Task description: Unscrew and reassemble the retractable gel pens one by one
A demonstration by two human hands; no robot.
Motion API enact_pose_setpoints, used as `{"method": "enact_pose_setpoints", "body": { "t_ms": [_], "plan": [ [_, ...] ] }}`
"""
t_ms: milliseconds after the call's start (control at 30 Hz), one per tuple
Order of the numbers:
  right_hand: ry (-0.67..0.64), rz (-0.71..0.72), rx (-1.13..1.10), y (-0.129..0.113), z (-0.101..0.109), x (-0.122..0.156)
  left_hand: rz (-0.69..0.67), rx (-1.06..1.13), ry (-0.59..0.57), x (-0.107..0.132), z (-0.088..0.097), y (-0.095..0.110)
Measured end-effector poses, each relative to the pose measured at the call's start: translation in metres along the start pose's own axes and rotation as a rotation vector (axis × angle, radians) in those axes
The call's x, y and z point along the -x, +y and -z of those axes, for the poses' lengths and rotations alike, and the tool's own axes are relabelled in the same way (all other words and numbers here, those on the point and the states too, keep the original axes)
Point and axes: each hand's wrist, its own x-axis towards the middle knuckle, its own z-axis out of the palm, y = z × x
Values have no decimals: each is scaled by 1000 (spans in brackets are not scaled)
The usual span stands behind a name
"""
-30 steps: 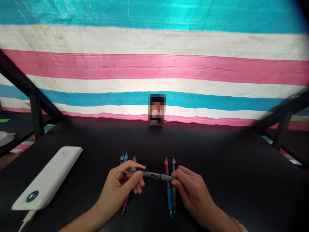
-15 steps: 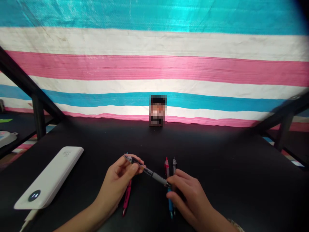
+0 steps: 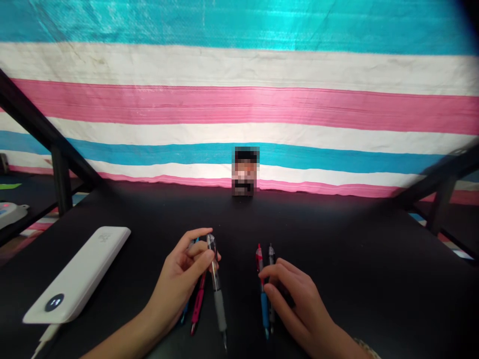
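Note:
My left hand (image 3: 183, 276) pinches the upper end of a clear pen with a grey grip (image 3: 217, 294), which lies lengthwise on the black table (image 3: 337, 249), tip toward me. Just left of it lie a magenta pen (image 3: 197, 306) and a blue pen, partly hidden under that hand. My right hand (image 3: 295, 299) rests with curled fingers over two more pens, a red-and-blue pen (image 3: 262, 294) and a grey pen (image 3: 271, 259), touching them; I cannot tell if it grips one.
A white power bank (image 3: 77, 274) with a cable lies at the left of the table. A small blurred box (image 3: 245, 170) stands at the table's far edge against a striped pink, white and blue tarp. Black frame bars rise on both sides.
The clear pen was held crosswise between both hands; my right hand let go and my left hand swung it lengthwise down onto the table beside the magenta pen. My right hand settled on the right-hand pens.

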Motion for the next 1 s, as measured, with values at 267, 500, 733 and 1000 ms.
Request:
{"method": "enact_pose_setpoints", "body": {
  "t_ms": [267, 500, 733, 1000],
  "plan": [
    [-22, -16, -7, 1, -1, 0, 3, -99, -44, 3, 3, -4],
    [-13, -25, -8, 2, -1, 0, -5, -64, -46, 3, 2, -4],
    [-12, -36, 1, 3, -2, 0, 12, -131, -127, 1, 4, -2],
    [-10, -28, 4, 3, -3, 1, 31, -121, -148, -2, 6, -5]
  ]
}}
